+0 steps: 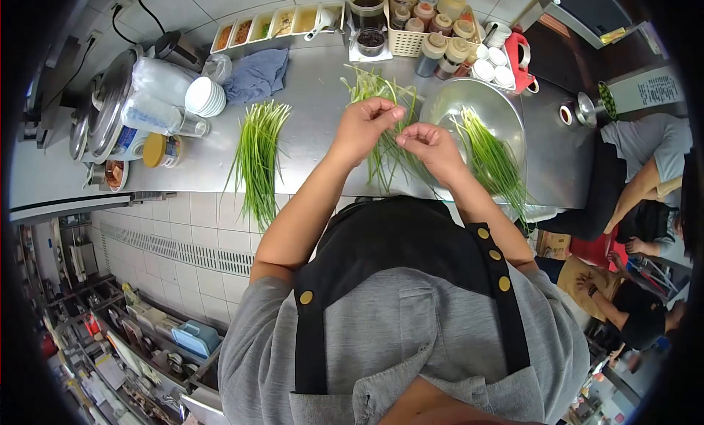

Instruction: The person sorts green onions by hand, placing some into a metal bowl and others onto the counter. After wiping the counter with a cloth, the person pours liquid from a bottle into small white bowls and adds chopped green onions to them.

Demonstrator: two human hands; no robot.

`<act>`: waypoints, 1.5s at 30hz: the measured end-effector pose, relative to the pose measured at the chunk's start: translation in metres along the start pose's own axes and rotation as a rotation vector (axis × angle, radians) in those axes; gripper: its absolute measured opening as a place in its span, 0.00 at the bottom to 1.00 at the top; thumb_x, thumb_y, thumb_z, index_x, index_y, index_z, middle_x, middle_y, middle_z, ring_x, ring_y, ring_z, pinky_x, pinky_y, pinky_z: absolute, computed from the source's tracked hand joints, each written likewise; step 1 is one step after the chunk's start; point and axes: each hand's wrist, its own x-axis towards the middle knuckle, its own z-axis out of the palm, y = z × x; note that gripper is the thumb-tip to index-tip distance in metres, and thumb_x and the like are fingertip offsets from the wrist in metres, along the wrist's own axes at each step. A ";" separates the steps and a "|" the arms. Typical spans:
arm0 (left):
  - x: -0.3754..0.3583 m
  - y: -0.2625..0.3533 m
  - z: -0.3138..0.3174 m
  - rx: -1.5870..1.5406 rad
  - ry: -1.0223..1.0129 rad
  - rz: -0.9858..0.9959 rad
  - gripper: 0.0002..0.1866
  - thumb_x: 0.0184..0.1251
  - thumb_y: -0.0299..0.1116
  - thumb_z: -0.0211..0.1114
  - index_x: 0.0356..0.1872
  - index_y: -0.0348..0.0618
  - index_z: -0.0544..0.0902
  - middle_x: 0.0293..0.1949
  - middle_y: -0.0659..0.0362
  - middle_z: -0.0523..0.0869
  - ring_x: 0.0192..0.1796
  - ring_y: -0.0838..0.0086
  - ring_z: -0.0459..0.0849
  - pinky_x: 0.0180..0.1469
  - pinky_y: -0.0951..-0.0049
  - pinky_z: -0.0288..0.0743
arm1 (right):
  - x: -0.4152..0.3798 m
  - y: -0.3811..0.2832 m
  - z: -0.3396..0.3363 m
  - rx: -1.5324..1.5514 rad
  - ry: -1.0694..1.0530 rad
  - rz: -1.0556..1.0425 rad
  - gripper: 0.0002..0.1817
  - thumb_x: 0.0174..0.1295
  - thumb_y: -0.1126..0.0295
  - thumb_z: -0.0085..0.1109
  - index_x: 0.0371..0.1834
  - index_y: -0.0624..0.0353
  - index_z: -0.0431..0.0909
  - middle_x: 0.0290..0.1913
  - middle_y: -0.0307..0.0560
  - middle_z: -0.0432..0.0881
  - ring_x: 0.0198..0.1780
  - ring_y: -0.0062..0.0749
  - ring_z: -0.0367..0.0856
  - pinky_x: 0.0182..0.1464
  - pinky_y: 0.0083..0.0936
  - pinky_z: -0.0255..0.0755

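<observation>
My left hand [364, 128] and my right hand [434, 150] are close together over the counter, thumbs and fingertips pinched. Thin green onion strands run at the fingertips; the exact grip is too small to see clearly. Below and behind my hands lies a loose, tangled pile of green onions [381, 165], with paler pieces toward the back. Left of it, a neat bundle of green onions [260, 154] has its pale ends away from me and its tips over the front edge. Another bundle [491, 157] rests in a wide metal bowl [438, 102] beside my right hand.
Along the back stand a row of ingredient trays [282, 23], a basket [411, 45] of sauce bottles and white cups [493, 64]. A blue cloth [257, 74], stacked bowls [205, 97] and a yellow-lidded jar [161, 151] sit left. Other people are at the right.
</observation>
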 end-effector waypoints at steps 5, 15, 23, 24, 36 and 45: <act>-0.013 0.012 -0.012 -0.085 0.030 -0.064 0.08 0.66 0.33 0.65 0.38 0.39 0.83 0.34 0.62 0.85 0.34 0.83 0.78 0.38 0.82 0.69 | -0.001 0.008 0.009 -0.038 -0.056 -0.034 0.05 0.60 0.72 0.64 0.36 0.62 0.81 0.32 0.33 0.81 0.32 0.11 0.73 0.37 0.14 0.68; -0.012 0.011 -0.023 -0.002 0.077 -0.016 0.09 0.68 0.36 0.62 0.38 0.41 0.82 0.31 0.65 0.84 0.34 0.84 0.79 0.36 0.84 0.67 | -0.003 0.000 0.009 0.004 -0.053 -0.011 0.04 0.60 0.71 0.65 0.33 0.60 0.80 0.28 0.29 0.78 0.30 0.10 0.70 0.35 0.13 0.65; 0.014 -0.014 -0.041 0.265 0.367 0.226 0.08 0.67 0.33 0.63 0.40 0.39 0.81 0.31 0.62 0.83 0.32 0.81 0.78 0.36 0.80 0.71 | -0.010 -0.008 -0.004 -0.066 -0.109 0.119 0.04 0.59 0.72 0.65 0.33 0.59 0.80 0.29 0.30 0.78 0.31 0.11 0.71 0.36 0.13 0.66; 0.017 -0.014 -0.043 0.330 0.458 0.257 0.10 0.65 0.33 0.64 0.42 0.38 0.82 0.28 0.61 0.83 0.32 0.78 0.79 0.35 0.78 0.73 | -0.011 -0.007 -0.006 -0.079 -0.118 0.144 0.04 0.59 0.72 0.65 0.33 0.59 0.80 0.29 0.30 0.78 0.31 0.12 0.71 0.36 0.13 0.66; 0.012 -0.013 -0.011 -0.043 0.017 -0.156 0.13 0.67 0.38 0.64 0.44 0.39 0.85 0.31 0.63 0.84 0.33 0.80 0.78 0.40 0.76 0.71 | -0.012 -0.004 -0.019 -0.100 -0.044 0.134 0.06 0.58 0.70 0.66 0.33 0.59 0.80 0.30 0.31 0.78 0.31 0.12 0.71 0.35 0.13 0.65; 0.004 -0.009 -0.005 0.130 -0.052 -0.051 0.10 0.65 0.36 0.65 0.33 0.39 0.84 0.27 0.66 0.81 0.31 0.84 0.75 0.36 0.81 0.68 | 0.005 -0.014 -0.012 0.057 0.137 0.101 0.13 0.59 0.65 0.67 0.42 0.60 0.82 0.30 0.31 0.78 0.31 0.10 0.70 0.34 0.13 0.64</act>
